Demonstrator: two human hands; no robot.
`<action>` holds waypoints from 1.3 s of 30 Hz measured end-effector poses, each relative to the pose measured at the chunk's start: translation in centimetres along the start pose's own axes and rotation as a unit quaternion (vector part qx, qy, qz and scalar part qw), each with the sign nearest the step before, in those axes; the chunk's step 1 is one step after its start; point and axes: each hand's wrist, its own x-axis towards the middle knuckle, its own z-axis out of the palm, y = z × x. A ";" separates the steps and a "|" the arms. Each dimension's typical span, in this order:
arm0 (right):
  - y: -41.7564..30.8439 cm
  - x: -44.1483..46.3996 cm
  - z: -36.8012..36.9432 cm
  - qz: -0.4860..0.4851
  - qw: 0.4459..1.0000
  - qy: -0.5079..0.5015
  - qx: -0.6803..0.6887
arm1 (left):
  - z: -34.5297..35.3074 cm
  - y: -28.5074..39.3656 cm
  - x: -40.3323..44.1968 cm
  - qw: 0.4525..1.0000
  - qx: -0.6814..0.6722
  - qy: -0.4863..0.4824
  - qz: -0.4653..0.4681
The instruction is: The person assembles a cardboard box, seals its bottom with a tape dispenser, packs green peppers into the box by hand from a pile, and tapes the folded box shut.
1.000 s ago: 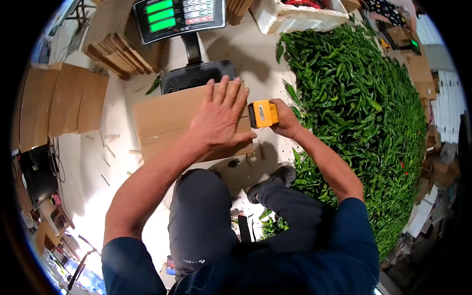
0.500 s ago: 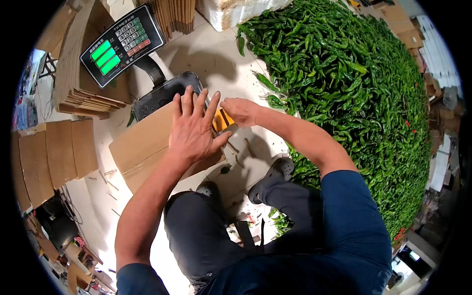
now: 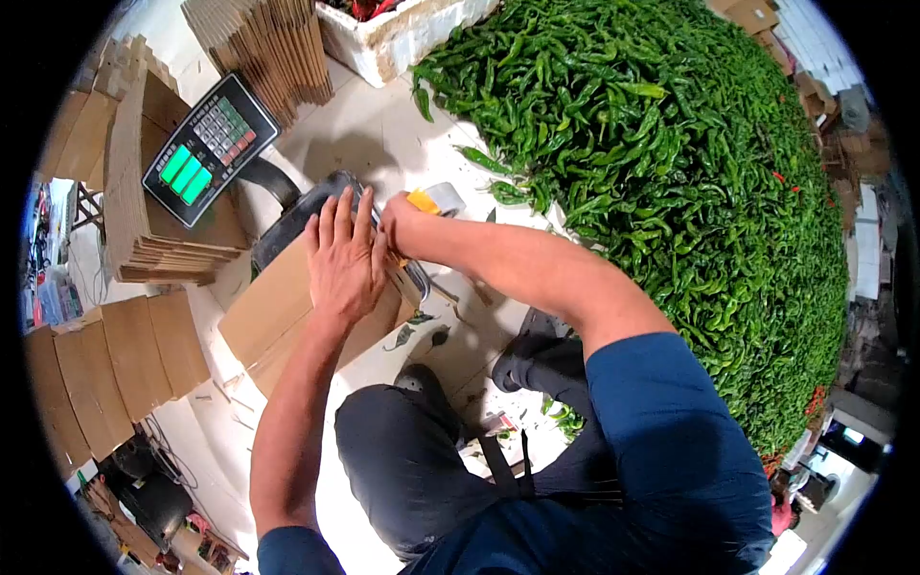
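Observation:
A closed cardboard box (image 3: 278, 307) rests at an angle beside the black platform of a scale (image 3: 292, 225). My left hand (image 3: 347, 264) lies on the box top near its right end, fingers stretched out and holding nothing. Close against its fingertips, my right hand (image 3: 402, 225) is wrapped round a yellow tape dispenser (image 3: 423, 201), partly hidden by the hand. A roll of tape (image 3: 447, 198) shows on the dispenser's far side. The scale's display (image 3: 211, 149) glows green behind the box.
A large heap of green peppers (image 3: 652, 172) fills the right side. Flattened cartons (image 3: 172, 192) stand at the left, with upright boxes (image 3: 125, 364) nearer me. A white foam box (image 3: 398, 43) is at the top. Loose peppers and scraps lie on the floor.
My right hand has brought the tape dispenser from right of the box to its end, beside my left hand. The view has turned, so the box and scale appear further left and tilted.

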 end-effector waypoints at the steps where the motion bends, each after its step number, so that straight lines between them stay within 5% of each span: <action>1: 0.7 -0.6 1.3 0.026 0.998 0.035 0.044 | -0.1 -0.4 -0.1 1.000 -0.002 0.009 0.007; 4: 4.1 -6.8 3.1 0.096 0.972 0.171 0.126 | -0.9 -3.5 -3.7 0.999 0.044 -0.014 -0.011; 6: 6.2 -10.0 5.4 0.216 0.880 0.276 0.320 | -2.3 -8.2 -7.6 0.989 0.059 -0.060 -0.122; 8: 7.1 -12.4 5.8 0.354 0.727 0.301 0.506 | -3.1 -13.5 -12.2 0.973 0.063 -0.025 -0.220; 9: 8.5 -11.5 8.6 0.337 0.630 0.319 0.623 | -3.1 -15.9 -14.1 0.962 -0.013 -0.007 -0.273; 10: 7.6 -10.2 9.8 0.282 0.455 0.368 0.760 | -0.8 -18.7 -16.6 0.945 -0.155 0.076 -0.278; 12: 3.1 -9.5 6.5 0.128 0.078 0.355 0.923 | -0.9 -16.8 -15.9 0.743 -0.536 0.188 -0.354; 13: 0.9 -6.9 6.8 0.060 0.010 0.337 0.939 | -1.0 -16.3 -15.5 0.582 -0.689 0.232 -0.364; 15: -3.8 -3.9 3.2 0.004 -0.085 0.327 0.941 | 0.5 -18.1 -17.6 0.414 -0.801 0.192 -0.387; 17: -6.4 -1.8 2.0 -0.151 -0.200 0.289 0.924 | 1.8 -15.9 -19.3 0.397 -0.799 0.197 -0.407; 19: -6.5 1.8 5.5 -0.116 -0.286 0.288 0.906 | 2.7 -14.7 -19.7 0.397 -0.794 0.201 -0.413; 23: -7.5 3.5 9.4 -0.003 -0.163 0.311 0.936 | 3.3 -14.2 -19.0 0.400 -0.795 0.201 -0.410; 24: -7.5 3.9 10.2 0.024 -0.243 0.295 0.924 | 3.3 -14.5 -18.7 0.403 -0.795 0.200 -0.407; 28: -7.7 -6.5 5.4 -0.122 -0.217 0.264 0.932 | 2.6 -15.7 -18.2 0.411 -0.795 0.197 -0.401; 29: -8.0 -9.3 3.7 -0.162 -0.103 0.293 0.937 | 2.5 -15.7 -18.4 0.411 -0.795 0.198 -0.400; 33: -10.9 -13.0 -0.4 -0.011 0.181 0.348 0.920 | 0.7 -15.5 -19.8 0.428 -0.778 0.207 -0.411; 35: -9.7 -12.4 1.2 0.001 0.312 0.319 0.895 | -3.3 -17.7 -18.6 0.512 -0.724 0.178 -0.427; 36: -9.9 -11.8 -0.1 0.004 0.183 0.344 0.921 | -5.5 -18.7 -17.5 0.594 -0.667 0.148 -0.425; 39: -8.8 -7.0 2.0 -0.019 0.139 0.294 0.945 | -9.1 -17.2 -14.3 0.858 -0.344 0.106 -0.367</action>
